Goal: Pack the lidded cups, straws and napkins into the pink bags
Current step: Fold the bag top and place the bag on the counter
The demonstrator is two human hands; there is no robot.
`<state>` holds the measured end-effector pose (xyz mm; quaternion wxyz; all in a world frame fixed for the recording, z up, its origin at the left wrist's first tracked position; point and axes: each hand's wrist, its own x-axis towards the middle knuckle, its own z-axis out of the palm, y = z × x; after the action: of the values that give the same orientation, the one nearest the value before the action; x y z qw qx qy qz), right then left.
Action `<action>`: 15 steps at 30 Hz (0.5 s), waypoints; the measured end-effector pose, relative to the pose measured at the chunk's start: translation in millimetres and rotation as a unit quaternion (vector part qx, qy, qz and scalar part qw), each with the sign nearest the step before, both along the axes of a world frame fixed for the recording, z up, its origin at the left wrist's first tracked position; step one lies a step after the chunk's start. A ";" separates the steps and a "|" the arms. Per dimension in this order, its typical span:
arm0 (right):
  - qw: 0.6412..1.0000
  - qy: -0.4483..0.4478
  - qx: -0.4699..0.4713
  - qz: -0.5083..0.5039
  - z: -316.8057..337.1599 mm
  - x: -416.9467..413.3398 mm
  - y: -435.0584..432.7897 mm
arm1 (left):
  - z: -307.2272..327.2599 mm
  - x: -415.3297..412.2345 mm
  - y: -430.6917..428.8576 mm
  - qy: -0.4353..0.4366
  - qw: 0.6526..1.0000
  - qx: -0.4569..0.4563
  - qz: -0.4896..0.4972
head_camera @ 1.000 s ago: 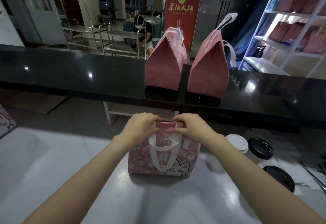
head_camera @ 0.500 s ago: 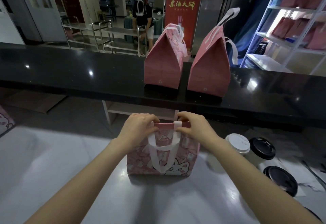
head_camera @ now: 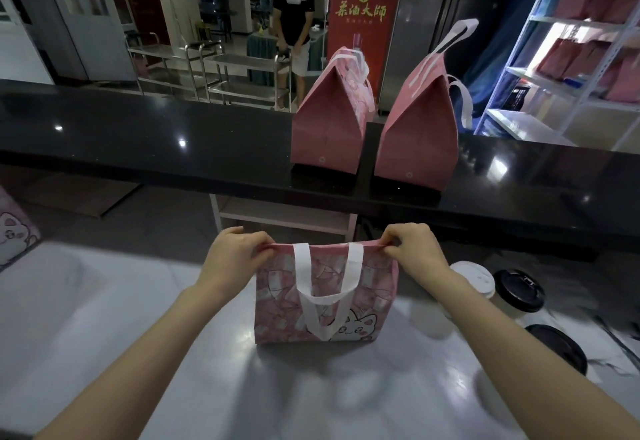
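I see the pink bag (head_camera: 327, 273) of soft fabric, printed with a white cat. It stands upright on the grey glossy table (head_camera: 138, 335), in the middle and near to me. Its top edge is closed and drawn straight. The white loop handle (head_camera: 311, 308) hangs flat on the front face.

My left hand (head_camera: 235, 252) pinches the left top corner between thumb and curled fingers. My right hand (head_camera: 412, 249) pinches the right top corner in the same way.

Near on the right stand a white-lidded paper cup (head_camera: 472, 278) and a black-lidded cup (head_camera: 519, 289).

Half a second ago both hands were close together at the middle of the top edge. Now they have moved apart to the corners. The bag stays in the same place.
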<state>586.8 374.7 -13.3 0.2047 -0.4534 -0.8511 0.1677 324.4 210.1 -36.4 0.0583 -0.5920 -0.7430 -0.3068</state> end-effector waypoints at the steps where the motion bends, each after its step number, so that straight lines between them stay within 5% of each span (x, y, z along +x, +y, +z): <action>1: 1.000 -0.002 0.004 0.002 -0.1 -5.6 -1.5 | -1.0 -0.8 -5.7 0.010 1.000 0.006 0.009; 15: 0.998 0.033 0.001 -0.048 -39.6 -26.1 -98.0 | -4.0 9.3 -85.8 0.009 0.996 0.078 0.040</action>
<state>560.7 276.7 -53.0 0.2409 -0.4875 -0.8214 0.1721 333.8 124.3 -40.4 0.1226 -0.5582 -0.7394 -0.3559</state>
